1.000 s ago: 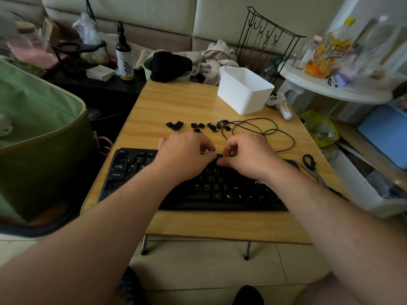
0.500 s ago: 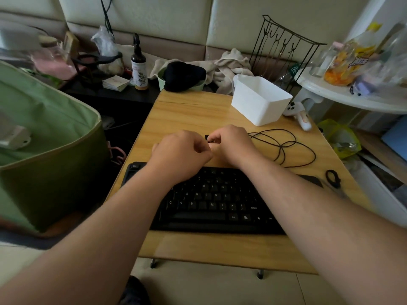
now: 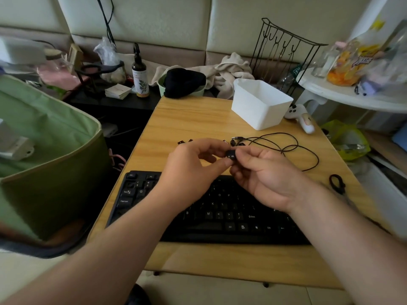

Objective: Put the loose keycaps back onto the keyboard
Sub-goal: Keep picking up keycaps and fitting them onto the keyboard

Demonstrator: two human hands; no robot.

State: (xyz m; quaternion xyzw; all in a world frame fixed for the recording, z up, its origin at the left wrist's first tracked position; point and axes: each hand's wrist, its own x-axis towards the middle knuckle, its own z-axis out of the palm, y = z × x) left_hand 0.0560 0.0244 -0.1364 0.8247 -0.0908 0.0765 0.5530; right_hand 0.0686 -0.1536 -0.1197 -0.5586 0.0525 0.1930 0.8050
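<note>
A black keycap (image 3: 230, 154) is held in the air above the far edge of the keyboard (image 3: 220, 214), clear of the keys. The left hand (image 3: 193, 170) pinches it between thumb and forefinger; the right hand (image 3: 267, 175) pinches it from the other side, fingers curled round it. Both hands meet over the middle of the keyboard.

The keyboard lies flat on the near half of the table (image 3: 198, 119), its long side parallel to the near table edge. A socket without a cap shows near the keyboard's far left corner.

Loose keycaps (image 3: 181, 142) lie on the table just beyond the keyboard, partly hidden by the hands. A black cable (image 3: 290, 148) coils beyond the keyboard's right half. A white bin (image 3: 261, 104) stands further beyond the keyboard, to the right. Scissors (image 3: 337, 183) lie just right of the keyboard
</note>
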